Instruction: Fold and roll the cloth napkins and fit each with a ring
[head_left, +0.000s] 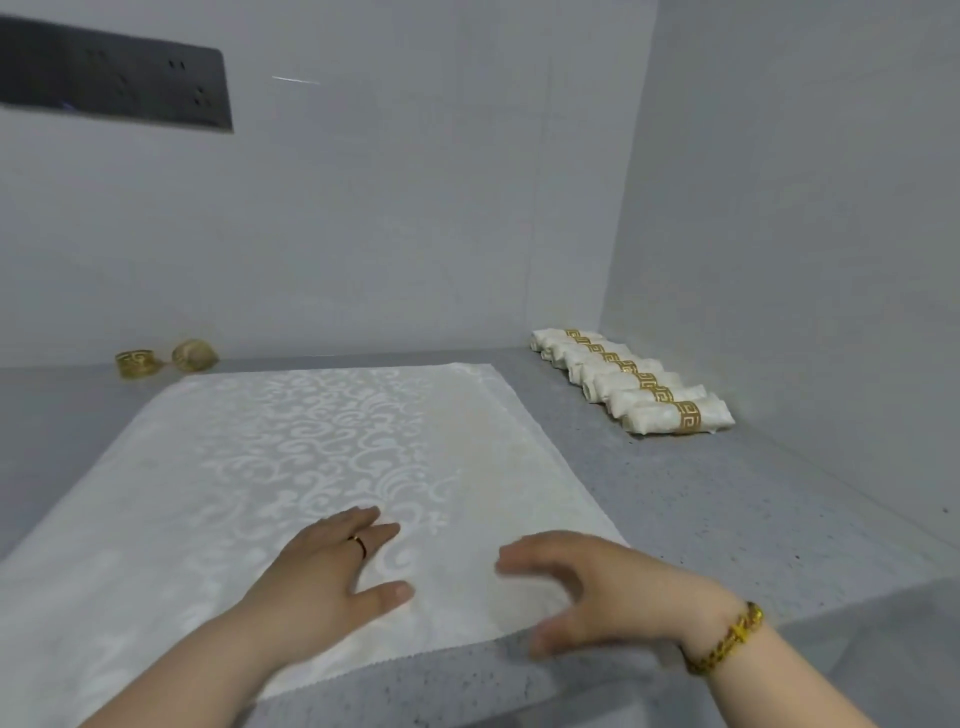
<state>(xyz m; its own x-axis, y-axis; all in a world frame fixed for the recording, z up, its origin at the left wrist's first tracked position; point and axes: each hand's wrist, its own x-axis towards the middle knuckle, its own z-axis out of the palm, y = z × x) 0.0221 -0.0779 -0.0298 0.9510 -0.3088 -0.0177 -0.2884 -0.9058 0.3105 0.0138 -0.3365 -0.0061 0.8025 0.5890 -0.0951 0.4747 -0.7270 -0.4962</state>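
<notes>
Left hand presses flat, fingers straight, on the white damask napkin spread on the grey counter. Right hand, blurred, hovers at the napkin's near edge, fingers loosely bent, holding nothing. One-sided pressure could skew the fold, so the roll may fit the gold rings badly.

We note one white napkin spread flat and unfolded on the bench, its woven scroll pattern facing up and its near edge close to the bench front. In the far right corner, a row of rolled napkins lies side by side, touching, each fitted with a gold fretwork ring round its middle. At the far left, a loose gold ring lies just beside a second loose ring, well apart from the row.
</notes>
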